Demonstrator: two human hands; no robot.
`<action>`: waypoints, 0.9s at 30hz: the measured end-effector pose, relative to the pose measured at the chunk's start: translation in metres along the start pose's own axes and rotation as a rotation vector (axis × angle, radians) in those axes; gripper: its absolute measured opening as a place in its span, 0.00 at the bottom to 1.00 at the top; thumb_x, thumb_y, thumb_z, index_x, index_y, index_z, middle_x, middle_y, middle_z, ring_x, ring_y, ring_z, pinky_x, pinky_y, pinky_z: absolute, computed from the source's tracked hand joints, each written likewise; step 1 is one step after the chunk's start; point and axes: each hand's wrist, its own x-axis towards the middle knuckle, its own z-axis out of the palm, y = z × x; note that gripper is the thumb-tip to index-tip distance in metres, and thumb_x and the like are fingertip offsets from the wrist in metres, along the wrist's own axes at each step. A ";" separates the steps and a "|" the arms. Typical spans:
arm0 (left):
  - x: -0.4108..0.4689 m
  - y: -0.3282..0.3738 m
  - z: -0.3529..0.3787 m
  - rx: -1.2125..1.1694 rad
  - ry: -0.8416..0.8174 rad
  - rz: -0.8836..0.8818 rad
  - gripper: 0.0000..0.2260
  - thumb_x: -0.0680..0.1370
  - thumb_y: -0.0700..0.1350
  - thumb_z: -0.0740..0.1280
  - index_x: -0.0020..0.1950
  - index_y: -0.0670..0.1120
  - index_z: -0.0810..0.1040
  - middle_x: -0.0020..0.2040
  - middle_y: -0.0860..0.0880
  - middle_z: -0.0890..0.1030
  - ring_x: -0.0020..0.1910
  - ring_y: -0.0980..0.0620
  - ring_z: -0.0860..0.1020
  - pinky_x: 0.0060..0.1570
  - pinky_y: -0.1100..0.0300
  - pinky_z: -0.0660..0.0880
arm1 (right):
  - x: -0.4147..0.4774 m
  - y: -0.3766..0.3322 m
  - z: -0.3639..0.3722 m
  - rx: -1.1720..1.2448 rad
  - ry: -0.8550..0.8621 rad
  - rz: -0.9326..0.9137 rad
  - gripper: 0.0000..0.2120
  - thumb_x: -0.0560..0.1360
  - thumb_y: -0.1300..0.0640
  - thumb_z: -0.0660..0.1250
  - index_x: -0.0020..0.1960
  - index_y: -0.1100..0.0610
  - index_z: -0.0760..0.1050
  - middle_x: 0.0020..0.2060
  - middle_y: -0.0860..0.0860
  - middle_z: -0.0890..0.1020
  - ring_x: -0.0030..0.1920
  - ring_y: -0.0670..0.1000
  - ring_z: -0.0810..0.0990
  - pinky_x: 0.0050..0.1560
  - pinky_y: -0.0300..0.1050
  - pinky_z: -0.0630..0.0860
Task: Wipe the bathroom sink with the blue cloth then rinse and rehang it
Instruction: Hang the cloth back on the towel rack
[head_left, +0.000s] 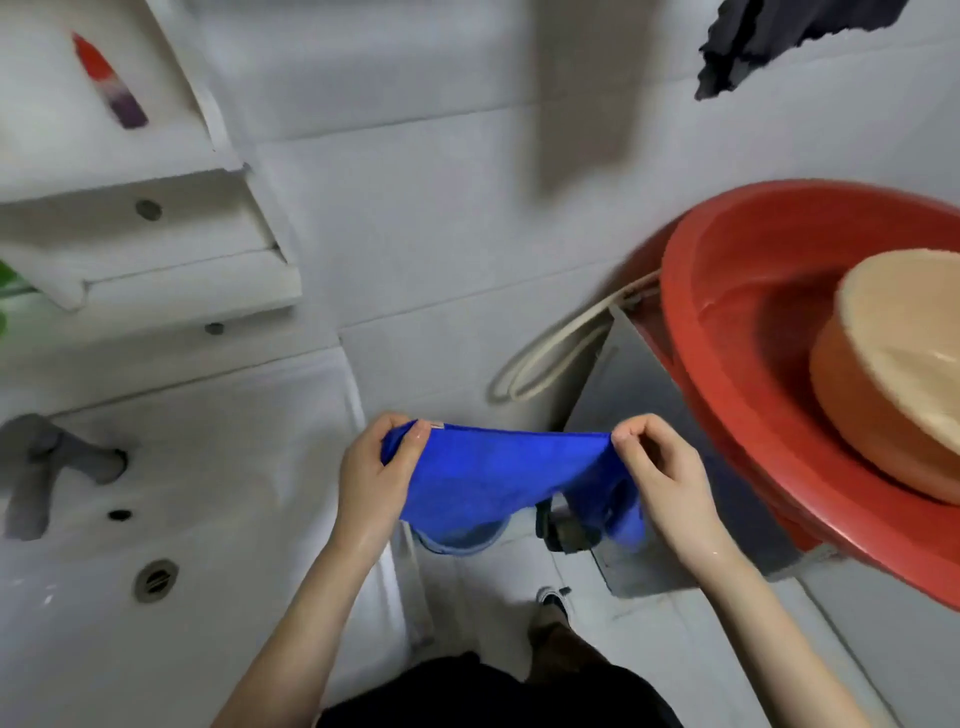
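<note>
A blue cloth (493, 475) is stretched out in the air between both hands, to the right of the white sink (218, 467). My left hand (376, 478) grips its left upper corner. My right hand (657, 475) pinches the right upper corner, and the rest of the cloth hangs down below it. The sink's grey tap (52, 467) and drain (156, 579) lie at the left. Both forearms look wet.
A red basin (727, 364) holding a beige tub (893, 374) sits on a grey stand at the right. A white hose (550, 358) loops by the tiled wall. White shelves (156, 260) hang above the sink. A dark cloth (769, 41) hangs at top right.
</note>
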 end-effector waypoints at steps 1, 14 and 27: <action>0.001 0.004 0.002 0.017 0.055 0.005 0.08 0.79 0.45 0.65 0.42 0.47 0.80 0.41 0.61 0.84 0.42 0.62 0.80 0.42 0.72 0.71 | 0.016 -0.001 -0.004 0.000 -0.057 -0.030 0.08 0.80 0.62 0.62 0.43 0.56 0.74 0.37 0.48 0.77 0.36 0.41 0.74 0.38 0.30 0.69; 0.033 0.168 -0.020 0.257 0.362 0.454 0.10 0.78 0.44 0.67 0.39 0.55 0.75 0.35 0.63 0.80 0.36 0.64 0.78 0.38 0.76 0.69 | 0.141 -0.089 -0.035 0.016 -0.410 -0.495 0.12 0.82 0.64 0.57 0.41 0.54 0.68 0.32 0.43 0.70 0.34 0.42 0.66 0.36 0.36 0.64; 0.060 0.353 -0.095 0.536 0.454 1.049 0.08 0.76 0.49 0.70 0.41 0.46 0.81 0.39 0.54 0.80 0.37 0.53 0.76 0.39 0.63 0.70 | 0.127 -0.257 -0.064 -0.156 -0.202 -1.008 0.10 0.81 0.56 0.57 0.42 0.52 0.67 0.34 0.42 0.74 0.34 0.46 0.71 0.34 0.35 0.65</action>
